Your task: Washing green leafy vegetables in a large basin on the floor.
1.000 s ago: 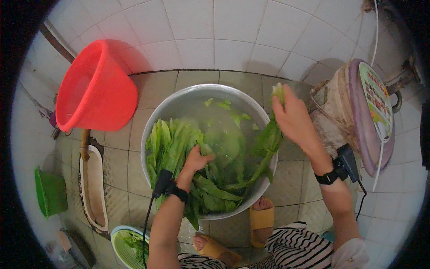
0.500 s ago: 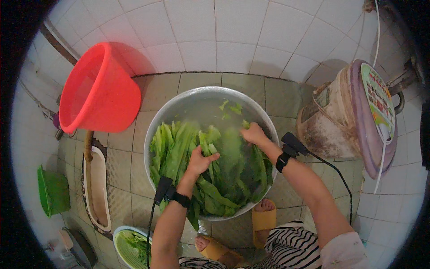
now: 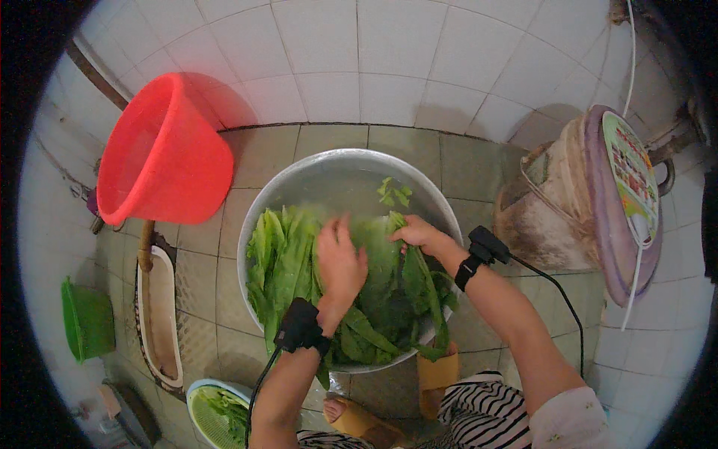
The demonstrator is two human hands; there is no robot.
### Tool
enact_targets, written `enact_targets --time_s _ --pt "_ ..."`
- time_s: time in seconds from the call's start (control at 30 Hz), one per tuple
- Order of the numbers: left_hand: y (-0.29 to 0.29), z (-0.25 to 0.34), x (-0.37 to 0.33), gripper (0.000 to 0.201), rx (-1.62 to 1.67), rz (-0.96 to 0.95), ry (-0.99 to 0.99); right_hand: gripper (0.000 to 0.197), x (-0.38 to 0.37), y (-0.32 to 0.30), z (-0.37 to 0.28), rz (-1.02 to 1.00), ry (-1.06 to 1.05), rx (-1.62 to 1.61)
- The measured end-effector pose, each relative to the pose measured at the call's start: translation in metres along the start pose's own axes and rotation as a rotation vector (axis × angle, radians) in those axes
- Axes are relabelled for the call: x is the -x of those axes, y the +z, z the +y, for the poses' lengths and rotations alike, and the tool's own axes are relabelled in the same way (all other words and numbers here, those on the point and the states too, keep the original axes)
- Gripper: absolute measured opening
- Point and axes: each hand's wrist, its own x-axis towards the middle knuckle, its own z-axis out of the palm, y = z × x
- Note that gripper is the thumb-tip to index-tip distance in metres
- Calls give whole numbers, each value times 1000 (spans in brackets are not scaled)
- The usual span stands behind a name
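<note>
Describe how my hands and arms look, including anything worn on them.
Your left hand and right hand are ungloved. Each wrist wears a black strap with a blocky black device and black cable. A pale, faintly patterned sleeve shows on your right arm.

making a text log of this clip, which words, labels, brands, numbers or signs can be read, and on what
Sticker on the purple disc at the right: printed, but too small and blurred to read.
Nothing else readable: no writing shows on the metal basin, red bucket or green tub.
</note>
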Motion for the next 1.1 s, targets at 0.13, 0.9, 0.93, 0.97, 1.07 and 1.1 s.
enact_targets --time_s 0.13,0.9,0.93,0.97,1.07,1.1 --pt "32 -5 -9 65 455 -235 -105 22 9 4 -7 -38 -83 -30" --pt "37 -28 -8 35 981 -213 -539 32 12 1 7 132 -122 133" --pt "33 -25 -9 33 1007 -226 -623 29 15 1 5 147 -157 99" --pt "29 -20 -8 33 1005 -224 -626 29 16 2 4 144 -156 99" --pt "27 -3 -8 30 469 -78 -342 38 19 4 -2 230 -174 26" --pt "39 -5 -8 28 266 45 -187 40 10 6 2 368 -328 202"
